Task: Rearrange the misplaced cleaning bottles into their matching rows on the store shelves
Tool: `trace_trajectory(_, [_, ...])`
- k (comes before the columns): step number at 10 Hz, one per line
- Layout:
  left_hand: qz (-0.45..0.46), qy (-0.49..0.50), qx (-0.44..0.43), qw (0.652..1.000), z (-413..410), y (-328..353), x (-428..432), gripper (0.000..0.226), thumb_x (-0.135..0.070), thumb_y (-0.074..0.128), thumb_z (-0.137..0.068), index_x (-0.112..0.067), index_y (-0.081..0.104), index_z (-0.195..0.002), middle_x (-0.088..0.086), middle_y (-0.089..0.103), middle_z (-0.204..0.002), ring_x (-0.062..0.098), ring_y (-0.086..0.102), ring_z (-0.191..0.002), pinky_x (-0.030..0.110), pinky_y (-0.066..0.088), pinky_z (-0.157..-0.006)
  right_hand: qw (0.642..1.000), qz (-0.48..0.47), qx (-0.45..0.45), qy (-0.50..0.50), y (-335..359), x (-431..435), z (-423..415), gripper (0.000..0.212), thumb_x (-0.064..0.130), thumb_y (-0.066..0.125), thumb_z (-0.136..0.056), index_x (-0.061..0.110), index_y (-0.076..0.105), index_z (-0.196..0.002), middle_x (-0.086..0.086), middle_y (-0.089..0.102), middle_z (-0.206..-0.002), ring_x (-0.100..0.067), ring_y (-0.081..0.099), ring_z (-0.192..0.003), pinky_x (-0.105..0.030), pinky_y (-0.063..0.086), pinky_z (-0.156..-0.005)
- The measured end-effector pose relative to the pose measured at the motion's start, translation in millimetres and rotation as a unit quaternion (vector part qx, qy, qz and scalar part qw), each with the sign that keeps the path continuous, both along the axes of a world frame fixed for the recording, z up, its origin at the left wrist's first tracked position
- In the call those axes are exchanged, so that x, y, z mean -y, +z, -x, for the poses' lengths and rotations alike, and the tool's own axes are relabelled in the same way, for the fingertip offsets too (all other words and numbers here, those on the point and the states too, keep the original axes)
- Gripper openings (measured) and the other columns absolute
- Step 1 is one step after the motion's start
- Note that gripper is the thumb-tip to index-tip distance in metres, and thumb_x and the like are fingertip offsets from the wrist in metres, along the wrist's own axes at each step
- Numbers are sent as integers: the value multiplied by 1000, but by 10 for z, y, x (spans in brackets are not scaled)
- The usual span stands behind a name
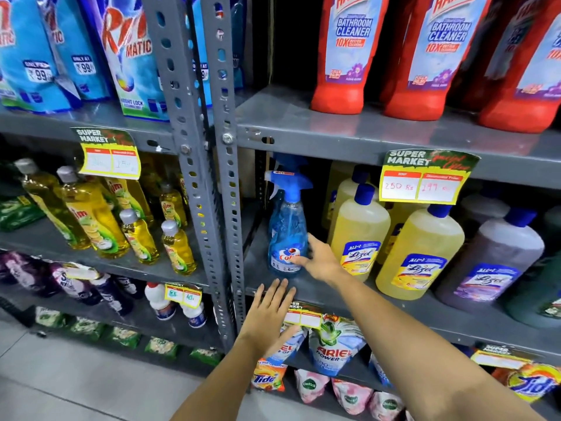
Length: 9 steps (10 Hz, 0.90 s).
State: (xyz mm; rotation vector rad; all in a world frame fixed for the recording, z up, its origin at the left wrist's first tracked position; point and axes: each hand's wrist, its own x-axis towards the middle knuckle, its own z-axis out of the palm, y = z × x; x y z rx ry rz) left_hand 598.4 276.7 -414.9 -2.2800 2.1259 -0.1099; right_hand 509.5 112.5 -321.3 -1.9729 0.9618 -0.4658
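- Grey shelf (303, 287), middle tier: the spray bottle (285, 238) stands upright at its left end, beside yellow bottles (358, 235), likely misplaced.
- Right hand (318, 259) touches its label, fingers loose, not yet gripping.
- Left hand (270, 311) hovers flat below, empty.

spray bottle (287, 235) flanked by upright (226, 177), yellow bottles (359, 235)

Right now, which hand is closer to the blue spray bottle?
Right. The right hand is at the blue spray bottle, fingers on its lower label. The left hand hovers open below it, in front of the shelf edge, apart from it.
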Motion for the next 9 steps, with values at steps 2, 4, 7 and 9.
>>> trace_trajectory(2, [17, -12, -24, 1000, -13, -48, 6, 78, -65, 21, -96, -10, 23, -151, 14, 26, -156, 31, 22, -144, 52, 12, -110, 1000, -11, 6, 1, -33, 18, -6, 60, 16, 76, -82, 16, 48, -135, -6, 66, -127, -20, 65, -110, -41, 55, -94])
trace_trajectory(4, [20, -5, -4, 1000, -8, -41, 0, 79, -66, 21, -96, -10, 19, -152, 13, 20, -158, 30, 16, -146, 52, 10, -111, 1000, -16, 7, -6, -93, 34, -7, 57, 18, 75, -82, 17, 48, -133, -7, 66, -127, -20, 64, -111, -42, 55, -94])
trace_trajectory(7, [88, -27, -25, 995, 90, 176, -2, 73, -60, 27, -98, -8, 25, -150, 12, 21, -158, 24, 7, -147, 48, 10, -112, 990, 63, 92, -84, 144, -408, 488, 49, 24, 73, -85, 14, 53, -128, 2, 65, -109, -14, 65, -100, -15, 51, -81])
trace_trajectory(9, [420, -141, -68, 894, 373, 1690, 304, 54, -33, 47, -96, -5, 40, -142, 10, 31, -154, 28, 24, -143, 49, 20, -115, 906, 70, 290, -299, -5, -948, 1634, 36, 6, 71, -84, 41, 67, -89, 15, 72, -85, -5, 68, -78, -17, 55, -67])
